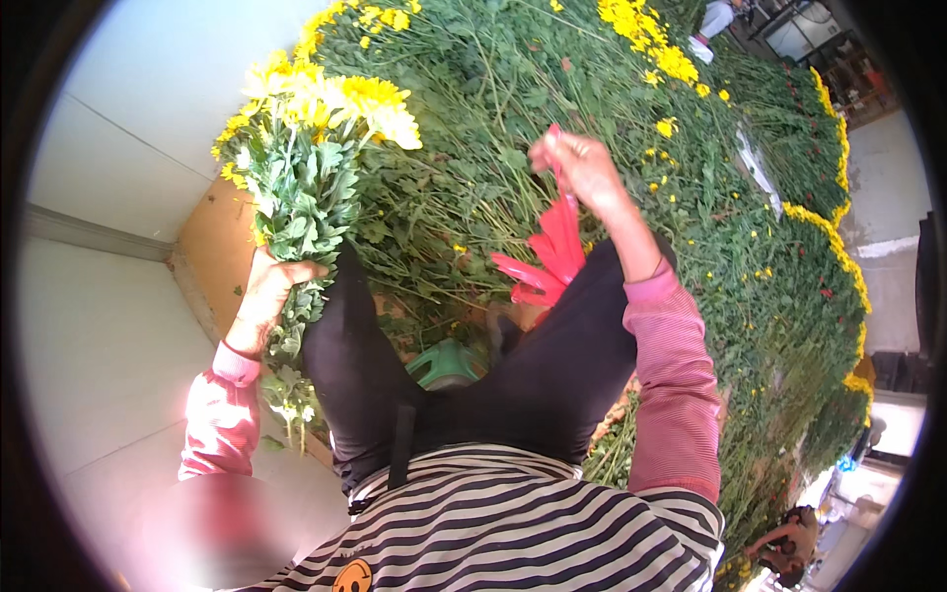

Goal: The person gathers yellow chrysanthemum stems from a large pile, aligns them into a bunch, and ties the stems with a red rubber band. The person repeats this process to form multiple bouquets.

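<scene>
Seated beside a heap of cut chrysanthemums [592, 148], a worker's left hand [264, 291] grips a yellow bunch [306, 148] upright by its stems, while the right hand [582, 168] pinches red ties [552, 252] pulled clear above the lap.

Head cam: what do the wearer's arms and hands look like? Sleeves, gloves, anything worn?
Both hands are bare: no gloves on the left hand or the right hand. Both arms wear long pink sleeves with fine ribbing and a lighter pink cuff at the wrist. No watch or rings are discernible.
</scene>
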{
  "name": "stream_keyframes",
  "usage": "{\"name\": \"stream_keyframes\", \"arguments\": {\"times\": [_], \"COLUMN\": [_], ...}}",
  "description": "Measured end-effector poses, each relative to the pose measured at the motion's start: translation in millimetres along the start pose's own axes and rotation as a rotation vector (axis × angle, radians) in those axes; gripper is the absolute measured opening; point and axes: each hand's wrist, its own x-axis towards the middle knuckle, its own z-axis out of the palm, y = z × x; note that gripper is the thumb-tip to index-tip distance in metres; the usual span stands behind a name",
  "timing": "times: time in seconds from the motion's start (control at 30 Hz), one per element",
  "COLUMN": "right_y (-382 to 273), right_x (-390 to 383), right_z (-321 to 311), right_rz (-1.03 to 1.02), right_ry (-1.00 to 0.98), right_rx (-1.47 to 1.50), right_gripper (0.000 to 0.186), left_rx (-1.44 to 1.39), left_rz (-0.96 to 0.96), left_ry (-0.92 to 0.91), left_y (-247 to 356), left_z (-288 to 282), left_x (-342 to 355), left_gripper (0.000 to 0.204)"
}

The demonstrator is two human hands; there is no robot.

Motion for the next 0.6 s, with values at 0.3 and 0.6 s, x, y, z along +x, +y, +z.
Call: {"name": "stream_keyframes", "arguments": {"times": [0.3, 0.6], "right_y": [-178.8, -157.3], "right_x": [28.1, -66.9], "right_z": [69.1, 138.7], "right_rz": [-0.493, -0.732], "right_ry": [-0.372, -0.292], "right_rx": [0.558, 0.262], "right_gripper": [0.036, 0.026], "left_rx": [-0.356, -0.067], "left_rz": [0.094, -0.084], "left_ry": [0.040, -0.393], "left_y": [99.9, 126.8], "left_z": [-44.5, -21.5], "left_x": [-63.3, -38.5], "left_gripper": [0.065, 0.027]}}
